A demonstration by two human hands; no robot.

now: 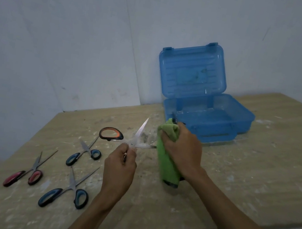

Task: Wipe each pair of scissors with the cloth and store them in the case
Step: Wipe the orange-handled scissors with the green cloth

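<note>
My left hand (121,162) grips one handle of a pair of orange-and-black scissors (120,137), held wide open above the table. One blade points up and away; the other points right, its tip at the green cloth (167,165). My right hand (182,149) is closed around that cloth, which hangs down to the table. A blue translucent case (245,118) stands behind with its lid up. On the table to the left lie three other pairs: small blue-handled scissors (85,152), red-handled scissors (25,173) and larger blue-handled scissors (67,192).
The wooden table (256,172) is dusty and speckled with white marks. A pale wall rises behind it, and the table's left and front edges are close to the lying scissors. A dark tool tip sticks up by the case's front left corner.
</note>
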